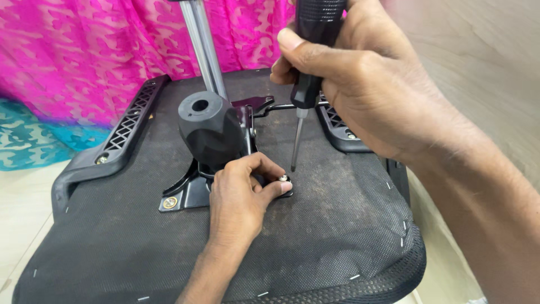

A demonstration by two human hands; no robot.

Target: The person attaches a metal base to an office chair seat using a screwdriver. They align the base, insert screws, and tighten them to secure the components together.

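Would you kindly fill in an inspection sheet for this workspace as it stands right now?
Surface: upturned chair seat, dusty black fabric underside stapled along the edges, lying on a pale floor.
Job's things: black metal base plate with a round socket block; one screw seated at its near-left corner; another screw at the right corner; screwdriver, tip just above that screw.
Clutter: nothing seen.
Grippers: left hand pinches the right screw; right hand grips the screwdriver handle.
Cables: nothing seen.
Surroundings: pink patterned cloth, teal cloth, black armrest brackets, silver metal rod.
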